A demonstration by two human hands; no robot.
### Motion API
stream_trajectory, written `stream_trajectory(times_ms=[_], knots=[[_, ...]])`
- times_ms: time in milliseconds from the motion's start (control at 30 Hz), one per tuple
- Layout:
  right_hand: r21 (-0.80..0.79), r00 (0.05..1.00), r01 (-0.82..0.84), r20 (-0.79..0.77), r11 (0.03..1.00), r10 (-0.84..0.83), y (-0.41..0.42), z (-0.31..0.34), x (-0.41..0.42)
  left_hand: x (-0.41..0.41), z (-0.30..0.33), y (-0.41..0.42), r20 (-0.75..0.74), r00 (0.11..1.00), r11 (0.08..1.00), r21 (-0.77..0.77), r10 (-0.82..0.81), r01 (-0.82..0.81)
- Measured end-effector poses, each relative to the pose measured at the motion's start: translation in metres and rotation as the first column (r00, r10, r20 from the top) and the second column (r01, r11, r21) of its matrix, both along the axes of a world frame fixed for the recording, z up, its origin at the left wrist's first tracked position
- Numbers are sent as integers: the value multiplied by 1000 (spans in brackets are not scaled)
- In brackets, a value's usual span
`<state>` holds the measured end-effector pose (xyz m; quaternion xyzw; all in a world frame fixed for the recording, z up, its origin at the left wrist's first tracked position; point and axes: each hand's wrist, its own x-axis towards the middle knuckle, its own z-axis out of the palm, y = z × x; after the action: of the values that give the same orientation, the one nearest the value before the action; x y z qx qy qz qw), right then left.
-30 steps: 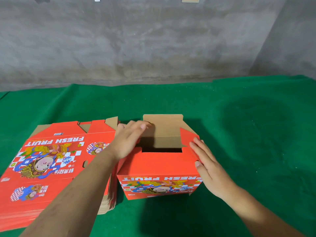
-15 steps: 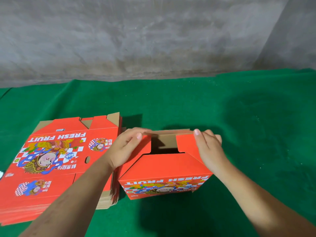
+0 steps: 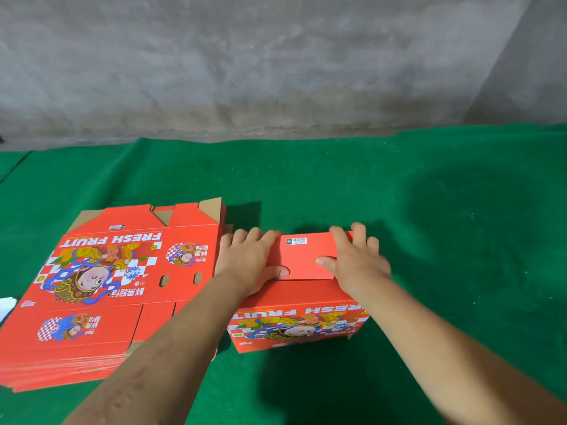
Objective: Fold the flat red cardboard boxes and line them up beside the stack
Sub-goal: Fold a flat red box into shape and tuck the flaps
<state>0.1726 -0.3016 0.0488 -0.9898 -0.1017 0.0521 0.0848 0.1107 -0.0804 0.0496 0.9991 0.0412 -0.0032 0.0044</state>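
Red cardboard fills my view: the folded box (image 3: 302, 305) stands on the green cloth (image 3: 429, 210), just right of the flat stack (image 3: 101, 280). My left hand (image 3: 250, 260) and right hand (image 3: 356, 260) lie on its top flap (image 3: 302, 259), fingers straight and spread, pressing it flat, grasping nothing. Far behind rises a grey concrete wall (image 3: 276, 62).

Two bare, sleeveless forearms (image 3: 171, 348).

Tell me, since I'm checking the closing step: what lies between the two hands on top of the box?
In the head view, the red top flap with its barcode label lies between the left hand and right hand.
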Motion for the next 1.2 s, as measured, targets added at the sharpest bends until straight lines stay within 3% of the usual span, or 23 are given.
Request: stream_trajectory(times_ms=[167, 267, 300, 367, 400, 467, 533, 600, 667, 767, 867, 900, 933, 967, 1033, 1100, 1133, 1200], knots=[[-69, 999, -43, -26, 997, 42, 3, 1, 4, 4, 6, 4, -56, 998, 998, -67, 10, -14], [119, 974, -96, -194, 988, 118, -13, 9, 9, 3, 17, 11, -80, 996, 933, -354, 39, -65], [219, 962, -64, -246, 974, 118, -20, 13, 9, 1, 19, 16, -76, 996, 843, -531, 48, -81], [355, 946, -1, -303, 935, 116, -32, 16, 9, -9, 19, 18, -25, 994, 518, -852, 104, -76], [396, 944, 11, -308, 918, 122, -36, 16, 7, -14, 17, 16, 26, 983, 379, -924, 184, -47], [498, 958, 51, -270, 866, 98, -40, 10, 2, -23, 14, 15, 76, 900, 259, -965, 429, -43], [617, 954, 207, -299, 759, -18, -41, 5, -6, -37, 10, 13, -78, 835, 199, -955, 545, -219], [643, 902, 370, -420, 670, -95, -40, 4, -17, -51, 5, 10, -297, 803, 66, -921, 516, -383], [659, 887, 413, -447, 629, -114, -41, 4, -23, -62, 10, 6, -332, 802, 35, -916, 496, -400], [731, 862, 472, -501, 492, -82, -46, 21, -24, -69, 32, -7, -254, 786, -55, -961, 564, -271], [795, 786, 593, -606, 126, 124, -60, 34, -17, -75, 26, -11, 5, 770, -78, -995, 638, 70], [780, 757, 621, -623, 78, 196, -68, 37, -14, -80, 20, -11, 89, 795, -86, -981, 600, 175], [757, 719, 648, -646, 88, 257, -74, 39, -12, -82, 15, -13, 116, 829, -143, -963, 547, 229], [737, 682, 661, -668, 140, 296, -80, 37, -12, -81, 7, -11, 53, 866, -224, -957, 497, 187], [731, 686, 614, -680, 297, 259, -84, 22, -16, -75, -11, -8, -133, 916, -298, -954, 378, -16], [776, 824, 445, -550, 447, 136, -83, 1, -23, -74, -27, -7, -210, 953, -259, -954, 219, -151], [798, 875, 377, -474, 471, 103, -83, -9, -28, -76, -38, -6, -187, 967, -223, -964, 175, -146], [857, 907, 331, -404, 394, 117, -88, -27, -35, -81, -54, -2, -81, 985, -167, -984, 152, -55]])
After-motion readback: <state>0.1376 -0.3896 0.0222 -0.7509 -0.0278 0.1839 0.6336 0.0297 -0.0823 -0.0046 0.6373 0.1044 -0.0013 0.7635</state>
